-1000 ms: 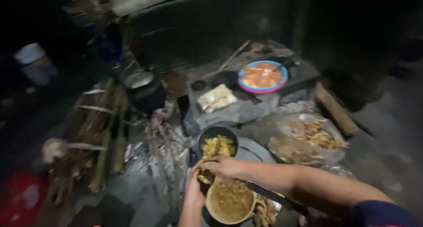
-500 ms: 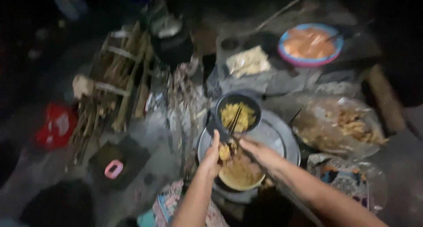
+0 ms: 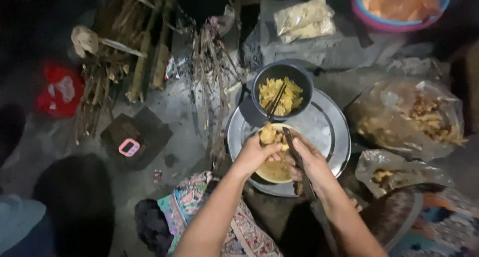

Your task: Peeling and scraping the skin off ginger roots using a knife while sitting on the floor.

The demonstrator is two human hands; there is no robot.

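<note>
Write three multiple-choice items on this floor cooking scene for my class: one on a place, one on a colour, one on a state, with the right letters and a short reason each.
1. Where does the dark bowl of yellow pieces stand?
A. on the far edge of the round metal tray
B. on the bundle of sticks
C. on the red bag

2. What colour is the small timer on the dark mat?
A. green
B. pink
C. white

3. What is the left hand doing?
A. lying flat on the floor
B. holding a yellowish piece of food above the yellow bowl
C. gripping the sticks

Answers: 1 A, the dark bowl sits at the tray's far rim. 2 B, its casing is pink. 3 B, the fingers close on the piece over the bowl, while the right hand holds a dark utensil.
</note>
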